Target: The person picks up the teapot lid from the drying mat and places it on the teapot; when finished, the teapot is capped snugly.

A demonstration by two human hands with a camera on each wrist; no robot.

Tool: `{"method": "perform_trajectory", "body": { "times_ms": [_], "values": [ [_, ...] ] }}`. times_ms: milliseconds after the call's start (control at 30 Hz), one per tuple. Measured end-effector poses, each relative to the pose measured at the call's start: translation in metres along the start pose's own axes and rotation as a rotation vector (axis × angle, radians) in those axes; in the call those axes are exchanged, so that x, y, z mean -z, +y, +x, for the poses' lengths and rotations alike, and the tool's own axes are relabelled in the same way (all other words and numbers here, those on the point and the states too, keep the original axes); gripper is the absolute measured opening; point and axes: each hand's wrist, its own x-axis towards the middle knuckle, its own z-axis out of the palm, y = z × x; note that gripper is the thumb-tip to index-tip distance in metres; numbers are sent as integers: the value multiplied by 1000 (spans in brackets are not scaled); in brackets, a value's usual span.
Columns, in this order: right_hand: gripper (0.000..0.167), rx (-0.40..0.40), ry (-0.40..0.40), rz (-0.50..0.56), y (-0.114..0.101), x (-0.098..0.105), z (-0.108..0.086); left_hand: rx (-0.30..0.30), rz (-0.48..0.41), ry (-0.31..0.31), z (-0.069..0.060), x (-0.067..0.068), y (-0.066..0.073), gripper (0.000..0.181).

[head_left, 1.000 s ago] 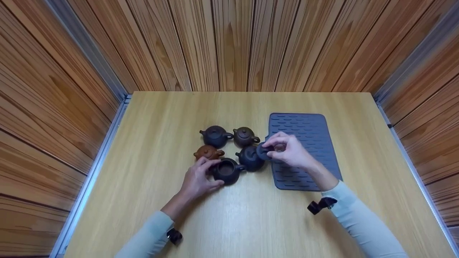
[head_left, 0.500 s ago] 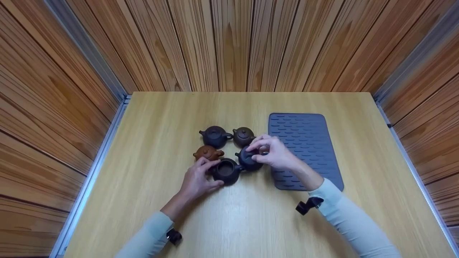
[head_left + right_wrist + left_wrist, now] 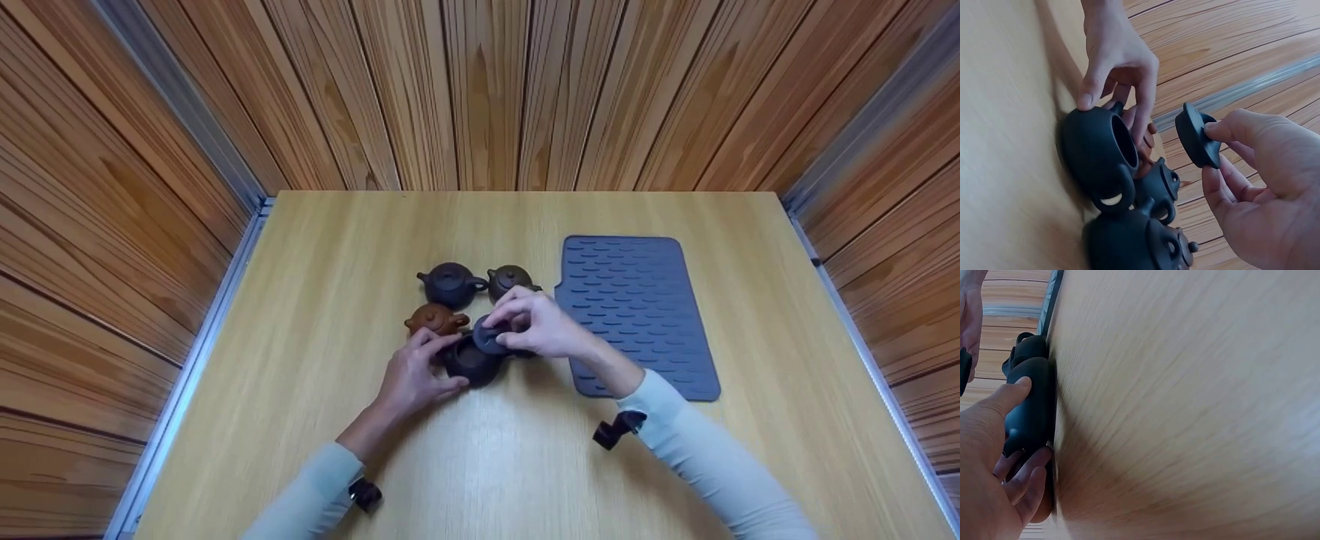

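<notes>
A lidless black teapot stands on the table, its round mouth facing up. My left hand holds its body from the left, thumb on the near side and fingers on the spout side. My right hand pinches a black teapot lid by its bridge-shaped knob. In the right wrist view the lid is apart from the teapot's mouth; from the head it overlaps the mouth's right edge. Another black teapot, lidded, stands at the handle side, mostly hidden under my right hand in the head view.
Behind are a black teapot and a small dark brown teapot. A reddish-brown teapot sits close to my left fingertips. The grey ribbed mat lies to the right on the wooden table.
My right hand has carried the lid leftward from the mat's edge, across the lidded black teapot, to the lidless one. My left hand has stayed in place.
</notes>
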Motion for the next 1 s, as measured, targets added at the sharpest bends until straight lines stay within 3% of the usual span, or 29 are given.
{"method": "perform_trajectory", "body": {
  "times_ms": [200,433,567,1000],
  "values": [
    [27,-3,-24,-3,4,-12,8,11,4,-2,-1,0,1,67],
    [26,-15,-23,-20,14,-25,11,-43,-7,26,-1,0,-3,65],
    [26,-7,-26,-42,18,-32,10,-45,-7,29,-2,-1,-4,66],
    [26,-1,-9,-56,29,-40,13,-43,-6,40,0,-1,-3,67]
  ]
}}
